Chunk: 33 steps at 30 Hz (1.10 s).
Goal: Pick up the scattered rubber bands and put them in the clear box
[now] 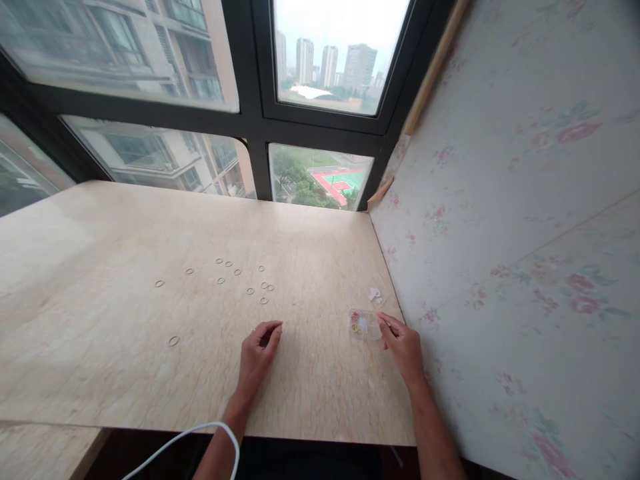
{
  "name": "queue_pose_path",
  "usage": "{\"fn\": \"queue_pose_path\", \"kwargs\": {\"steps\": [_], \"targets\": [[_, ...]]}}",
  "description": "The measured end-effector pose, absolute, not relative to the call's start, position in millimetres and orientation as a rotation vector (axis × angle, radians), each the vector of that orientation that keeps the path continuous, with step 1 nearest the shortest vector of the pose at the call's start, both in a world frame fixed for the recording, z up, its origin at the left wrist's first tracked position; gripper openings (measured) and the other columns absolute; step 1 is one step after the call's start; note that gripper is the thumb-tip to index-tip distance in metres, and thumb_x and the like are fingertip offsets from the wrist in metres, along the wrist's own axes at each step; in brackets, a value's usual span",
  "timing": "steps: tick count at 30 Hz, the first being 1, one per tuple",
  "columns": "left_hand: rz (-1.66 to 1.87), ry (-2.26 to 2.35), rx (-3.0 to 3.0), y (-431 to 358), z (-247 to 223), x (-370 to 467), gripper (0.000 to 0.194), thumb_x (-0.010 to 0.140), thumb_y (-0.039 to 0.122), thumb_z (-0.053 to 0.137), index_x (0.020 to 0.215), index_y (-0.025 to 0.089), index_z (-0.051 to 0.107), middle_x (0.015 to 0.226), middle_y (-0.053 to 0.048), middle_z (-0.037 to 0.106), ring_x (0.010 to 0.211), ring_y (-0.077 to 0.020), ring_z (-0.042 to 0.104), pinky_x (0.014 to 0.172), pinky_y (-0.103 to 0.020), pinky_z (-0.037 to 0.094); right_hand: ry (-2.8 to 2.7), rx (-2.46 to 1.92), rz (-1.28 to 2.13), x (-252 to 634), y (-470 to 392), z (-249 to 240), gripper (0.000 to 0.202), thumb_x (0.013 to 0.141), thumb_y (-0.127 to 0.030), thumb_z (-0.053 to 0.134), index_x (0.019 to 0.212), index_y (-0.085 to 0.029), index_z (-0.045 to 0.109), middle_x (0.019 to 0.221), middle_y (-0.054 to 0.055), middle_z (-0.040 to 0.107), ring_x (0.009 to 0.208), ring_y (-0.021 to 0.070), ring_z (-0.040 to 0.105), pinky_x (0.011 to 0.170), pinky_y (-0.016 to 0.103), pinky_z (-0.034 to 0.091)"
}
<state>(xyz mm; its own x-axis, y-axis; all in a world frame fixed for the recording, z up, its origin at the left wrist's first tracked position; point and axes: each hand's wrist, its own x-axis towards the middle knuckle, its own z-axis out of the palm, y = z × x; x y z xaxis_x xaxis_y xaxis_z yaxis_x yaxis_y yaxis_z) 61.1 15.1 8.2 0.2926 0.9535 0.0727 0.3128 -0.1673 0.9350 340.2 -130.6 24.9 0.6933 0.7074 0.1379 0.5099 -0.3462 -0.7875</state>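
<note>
A small clear plastic compartment box [365,335] lies on the stone-look surface at the right. Gold-coloured rings [356,328] and small reddish pieces [355,316] are in its left compartments. My right hand [404,345] is at the box's right edge, thumb and forefinger pinched together; what is between them is too small to make out. My left hand [259,351] rests left of the box, fingertips closed together, their contents hidden. Several thin metal rings [251,291] lie scattered beyond and to the left of it. One metal ring [173,341] sits apart, nearer the front.
Small white pieces [375,294] lie behind the box, close to the flowered wall [500,267] on the right. Dark-framed windows [257,127] border the far side. A white cable [190,432] crosses over my left forearm at the front edge.
</note>
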Motion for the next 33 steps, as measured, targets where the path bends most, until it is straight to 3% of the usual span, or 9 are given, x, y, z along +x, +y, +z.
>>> {"fn": "queue_pose_path", "kwargs": {"steps": [2, 7, 12, 18, 23, 33], "targets": [[0.887, 1.161, 1.684, 14.1, 9.3, 61.6, 0.026, 0.083, 0.040, 0.055, 0.090, 0.019, 0.068, 0.090, -0.006, 0.071, 0.083, -0.0207, 0.066, 0.073, -0.032, 0.054, -0.923, -2.019, 0.238, 335.0, -135.8, 24.3, 0.048, 0.086, -0.047, 0.048, 0.107, -0.011, 0.072, 0.057, 0.003, 0.067, 0.044, 0.0152, 0.057, 0.045, 0.025, 0.046], [0.859, 1.127, 1.728, 11.4, 11.0, 61.7, 0.024, 0.085, 0.037, 0.053, 0.090, 0.019, 0.067, 0.091, -0.006, 0.070, 0.084, -0.0198, 0.066, 0.074, -0.031, 0.053, -1.124, -1.966, 0.069, 298.2, -152.5, 14.0, 0.037, 0.088, -0.042, 0.049, 0.100, -0.018, 0.075, 0.095, 0.011, 0.074, 0.080, 0.0222, 0.072, 0.070, 0.028, 0.057], [0.784, 1.123, 1.787, 12.9, 22.4, 39.3, 0.022, 0.086, 0.033, 0.051, 0.092, 0.018, 0.066, 0.087, -0.005, 0.069, 0.074, -0.0157, 0.064, 0.067, -0.027, 0.051, -1.526, -1.847, 0.150, 267.0, -162.1, -7.1, 0.034, 0.090, -0.038, 0.048, 0.097, -0.020, 0.076, 0.089, 0.009, 0.075, 0.070, 0.0205, 0.073, 0.065, 0.026, 0.058], [0.748, 1.618, 1.967, 38.8, 35.8, -45.5, 0.021, 0.082, 0.031, 0.051, 0.091, 0.019, 0.066, 0.091, -0.005, 0.069, 0.065, -0.0154, 0.060, 0.068, -0.030, 0.048, -1.585, -1.888, 0.061, 271.5, -155.1, -13.0, 0.041, 0.092, -0.046, 0.043, 0.095, -0.022, 0.077, 0.092, 0.006, 0.075, 0.076, 0.0218, 0.073, 0.062, 0.024, 0.058], [0.503, 1.950, 1.949, 71.7, 39.1, -110.0, 0.028, 0.082, 0.030, 0.049, 0.097, 0.018, 0.069, 0.096, -0.006, 0.070, 0.072, -0.0190, 0.062, 0.076, -0.032, 0.047, -1.706, -1.936, -0.001, 273.2, -154.5, -15.5, 0.046, 0.091, -0.051, 0.040, 0.094, -0.025, 0.077, 0.090, 0.004, 0.075, 0.069, 0.0221, 0.073, 0.054, 0.024, 0.056], [0.268, 1.713, 2.155, 90.8, 49.4, -120.9, 0.026, 0.082, 0.032, 0.050, 0.088, 0.024, 0.074, 0.093, -0.005, 0.071, 0.089, -0.0216, 0.061, 0.078, -0.029, 0.045, -1.743, -1.943, -0.050, 271.4, -155.5, -14.8, 0.048, 0.093, -0.051, 0.038, 0.093, -0.024, 0.078, 0.090, 0.003, 0.075, 0.069, 0.0209, 0.073, 0.055, 0.023, 0.055]]}}
